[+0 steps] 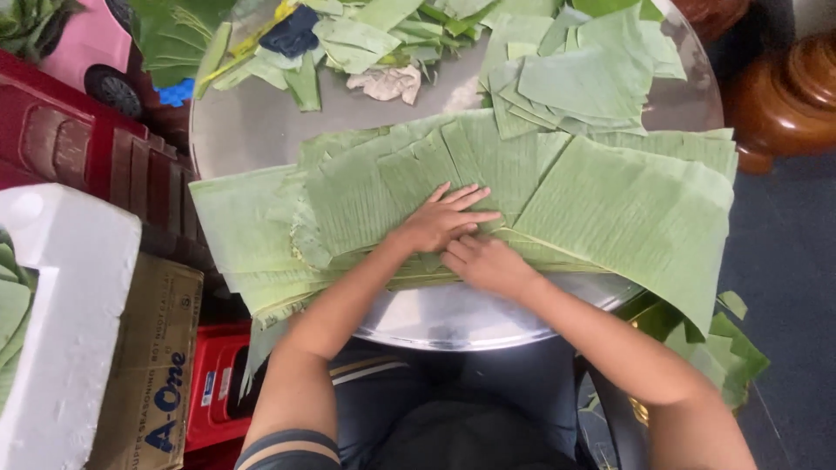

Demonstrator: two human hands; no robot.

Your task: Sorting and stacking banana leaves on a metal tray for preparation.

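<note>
Two hands flat on a stack of banana leaves on a round metal tray.

The left hand [440, 219] lies palm down, fingers spread wide, on the leaves [366, 196]; the right hand [489, 264] rests just beside it, touching it, fingers curled low at the near edge of the stack, holding nothing that can be seen; the leaves cover the near half of the tray [261, 122] and hang over its left and right rims; a pile of smaller cut pieces [575, 78] lies at the far right of the tray, more scraps [366, 35] and a crumpled cloth [389, 83] at the far side; a white foam box [61, 287], a cardboard box [152, 365] and a red crate [213, 383] stand to the left.
</note>
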